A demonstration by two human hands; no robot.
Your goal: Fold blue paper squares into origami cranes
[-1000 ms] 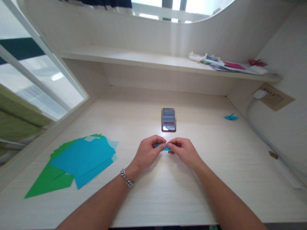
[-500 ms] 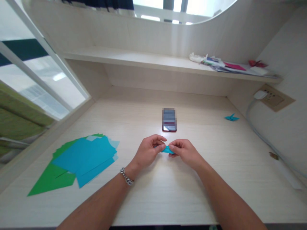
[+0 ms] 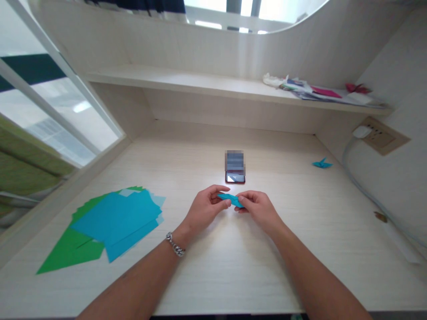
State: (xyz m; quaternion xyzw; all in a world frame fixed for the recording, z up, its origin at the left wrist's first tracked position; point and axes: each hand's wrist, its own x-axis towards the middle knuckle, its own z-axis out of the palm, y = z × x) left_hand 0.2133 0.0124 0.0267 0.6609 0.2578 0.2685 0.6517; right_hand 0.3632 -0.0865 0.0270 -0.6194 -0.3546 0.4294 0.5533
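Observation:
A small, narrow piece of folded blue paper (image 3: 231,198) is held just above the desk, in front of the phone. Pinched at its right end, it is in the thumb and fingers of my right hand (image 3: 256,205). My left hand (image 3: 208,204) is curled about the other end, its thumb low and its index finger stretched above the paper. The paper's pointed left tip shows between that thumb and finger; the fingers behind it are partly hidden. A silver chain bracelet (image 3: 175,245) is on my left wrist.
Blue sheets (image 3: 123,218) overlap green sheets (image 3: 70,251) at left. A phone (image 3: 235,177) lies beyond my hands. At right are a folded blue paper bird (image 3: 322,163) and a cable (image 3: 362,189) plugged into a wall socket (image 3: 383,135). Papers (image 3: 320,93) lie on the shelf (image 3: 200,84).
The folded blue paper has turned, so more of its length and its left tip show. My left thumb has come off its face and the left fingers have loosened.

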